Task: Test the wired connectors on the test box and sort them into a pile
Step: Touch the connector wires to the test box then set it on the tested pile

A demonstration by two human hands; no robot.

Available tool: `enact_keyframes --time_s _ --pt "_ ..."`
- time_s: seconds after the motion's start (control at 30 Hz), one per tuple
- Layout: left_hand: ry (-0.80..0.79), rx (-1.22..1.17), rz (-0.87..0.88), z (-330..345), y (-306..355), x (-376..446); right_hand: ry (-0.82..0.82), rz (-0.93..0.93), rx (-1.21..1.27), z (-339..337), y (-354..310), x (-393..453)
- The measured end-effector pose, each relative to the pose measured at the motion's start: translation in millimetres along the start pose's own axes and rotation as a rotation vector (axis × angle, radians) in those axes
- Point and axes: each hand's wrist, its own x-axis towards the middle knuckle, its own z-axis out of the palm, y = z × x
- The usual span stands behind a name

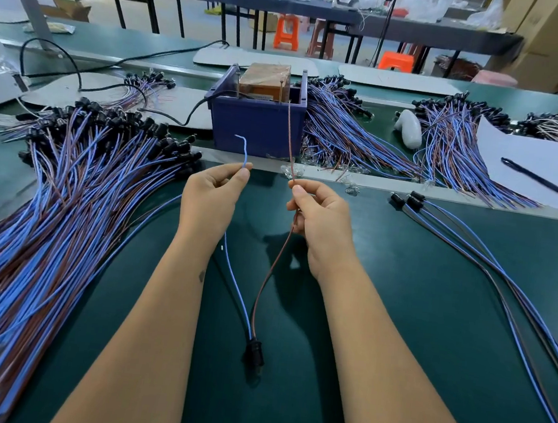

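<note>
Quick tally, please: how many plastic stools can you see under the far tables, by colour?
Orange stools: 2, one under the far table and one lower, to its right.
Pink stools: 1, standing between the two orange ones.
Total: 3 stools clearly visible. Reddish legs further right may belong to another; I cannot tell.

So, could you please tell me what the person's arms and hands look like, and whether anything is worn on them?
Both forearms are bare, with no sleeves in view. The left hand and right hand wear no gloves, rings or watch. A small dark mark sits on the left forearm.
</note>
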Motion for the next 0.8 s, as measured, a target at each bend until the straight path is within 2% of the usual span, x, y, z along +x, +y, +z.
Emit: enact_keyframes --time_s 0.33,0.8 --pt "-0.01 0.006 0.01 2 1 -2 0.017 -0.058 -0.149 6 4 3" --pt "-0.038 0.05 0.114 6 3 -6 0.076 -0.052 -0.166 6 5 11"
